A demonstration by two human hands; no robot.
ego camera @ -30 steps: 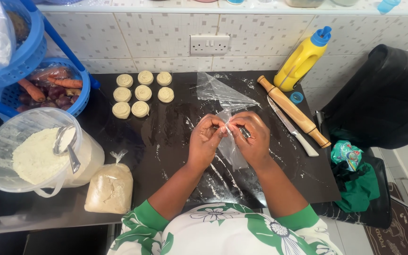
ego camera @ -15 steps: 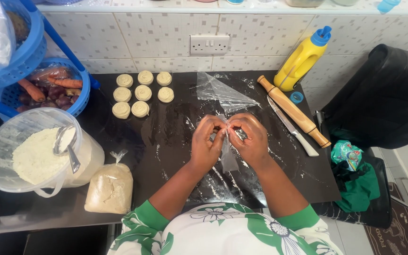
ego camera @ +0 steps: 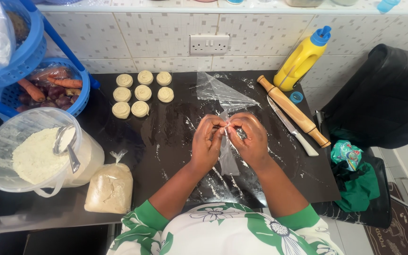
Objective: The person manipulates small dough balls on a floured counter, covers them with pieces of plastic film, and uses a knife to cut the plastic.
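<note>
A clear plastic bag (ego camera: pixel 227 156) is hanging between the two hands over the middle of the dark, flour-dusted worktop (ego camera: pixel 166 137), its lower end trailing down onto the surface toward the person. The left hand (ego camera: pixel 208 139) and the right hand (ego camera: pixel 249 139) are meeting fingertip to fingertip at the top of the bag — both are pinching its upper edge, fingers closed on the thin film, with the wrists angling in from either side. Just beyond the hands a second sheet of clear plastic (ego camera: pixel 220 92) is lying crumpled on the worktop. To the right of it a wooden rolling pin (ego camera: pixel 293 111) is lying at a slant, with a knife (ego camera: pixel 291 125) just beside it, and behind them a yellow bottle (ego camera: pixel 303 59) with a blue cap is standing against the tiled wall; a small blue ring cap (ego camera: pixel 297 97) is sitting near its base. To the left, well apart from the hands, eight round dough pieces (ego camera: pixel 140 92) are sitting in rows. Nearer the person on the left, a tied bag of pale flour (ego camera: pixel 109 189) is resting beside a clear tub of white flour (ego camera: pixel 34 153) with a metal scoop (ego camera: pixel 67 141) in it — and a blue basket (ego camera: pixel 48 89) of carrots and other vegetables is standing behind that.
</note>
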